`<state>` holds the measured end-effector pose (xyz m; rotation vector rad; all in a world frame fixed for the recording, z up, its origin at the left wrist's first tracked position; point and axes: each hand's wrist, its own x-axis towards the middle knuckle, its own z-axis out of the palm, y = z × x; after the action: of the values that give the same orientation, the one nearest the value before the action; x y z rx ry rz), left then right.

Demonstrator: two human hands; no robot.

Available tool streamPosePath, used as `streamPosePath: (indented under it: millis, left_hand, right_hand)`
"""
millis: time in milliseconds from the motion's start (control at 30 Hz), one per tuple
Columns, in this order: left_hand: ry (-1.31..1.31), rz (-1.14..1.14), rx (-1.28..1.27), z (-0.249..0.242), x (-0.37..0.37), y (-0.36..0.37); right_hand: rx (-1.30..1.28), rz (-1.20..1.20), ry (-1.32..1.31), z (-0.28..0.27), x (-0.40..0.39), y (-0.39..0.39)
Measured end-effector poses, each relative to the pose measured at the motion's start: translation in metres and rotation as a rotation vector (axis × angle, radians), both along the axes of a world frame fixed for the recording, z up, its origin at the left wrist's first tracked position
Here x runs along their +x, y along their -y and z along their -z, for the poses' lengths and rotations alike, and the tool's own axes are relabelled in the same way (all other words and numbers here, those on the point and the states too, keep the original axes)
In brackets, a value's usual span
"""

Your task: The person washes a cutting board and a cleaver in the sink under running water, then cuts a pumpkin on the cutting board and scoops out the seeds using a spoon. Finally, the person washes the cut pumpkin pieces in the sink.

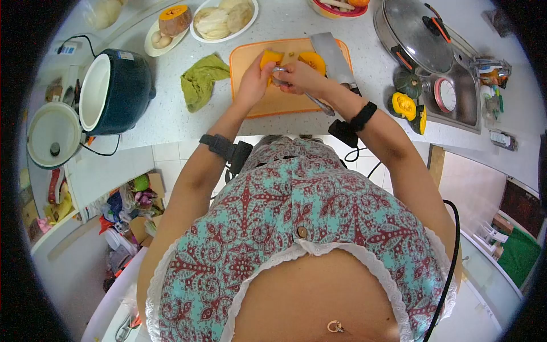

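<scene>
My left hand [254, 80] grips a piece of orange pumpkin [272, 57] above the cutting board [250, 52]. My right hand [303, 78] is closed around a metal spoon [322, 105], its handle slanting down toward me and its other end against the pumpkin, partly hidden by my fingers. Just beyond my right hand, another cut pumpkin piece [313, 60] rests on the board. A cleaver [333, 56] lies along the board's right side, its handle partly covered by my right forearm. Left of the board is a crumpled green cloth [200, 82].
At right, a dark green pumpkin [407, 83] and cut pumpkin pieces [403, 106] sit beside the sink [468, 108]. A large lidded pan [415, 34] stands behind them. A dark pot [122, 91] is at left. Plates [225, 20] of food line the back.
</scene>
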<state>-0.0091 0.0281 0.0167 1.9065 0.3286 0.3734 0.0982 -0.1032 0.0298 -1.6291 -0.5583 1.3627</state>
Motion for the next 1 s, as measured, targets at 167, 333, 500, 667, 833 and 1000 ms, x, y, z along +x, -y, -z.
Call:
streamPosePath:
  millis: [167,333,500,667,833,1000]
  left_hand:
    - [-0.077,0.041,-0.090,0.009,0.002,-0.002]
    - [-0.061,0.026,-0.001,0.007,0.007,-0.002]
    - [-0.118,0.025,-0.042,0.011,0.008,-0.002]
    - [0.029,-0.010,-0.188,0.044,0.021,-0.021]
    - [-0.127,-0.171,-0.820,0.022,0.017,-0.027]
    - [-0.048,-0.149,-1.066,0.003,0.014,-0.027]
  right_hand:
    - [0.031,-0.036,0.257,0.002,-0.001,0.001]
    - [0.092,-0.048,0.449,-0.019,-0.006,0.004]
    - [0.476,-0.237,0.740,0.025,0.008,0.003]
    - [0.149,0.089,-0.130,-0.029,-0.009,0.003]
    - [0.022,0.018,0.263,-0.007,0.011,0.017]
    - [-0.061,0.042,0.714,-0.015,0.006,0.024]
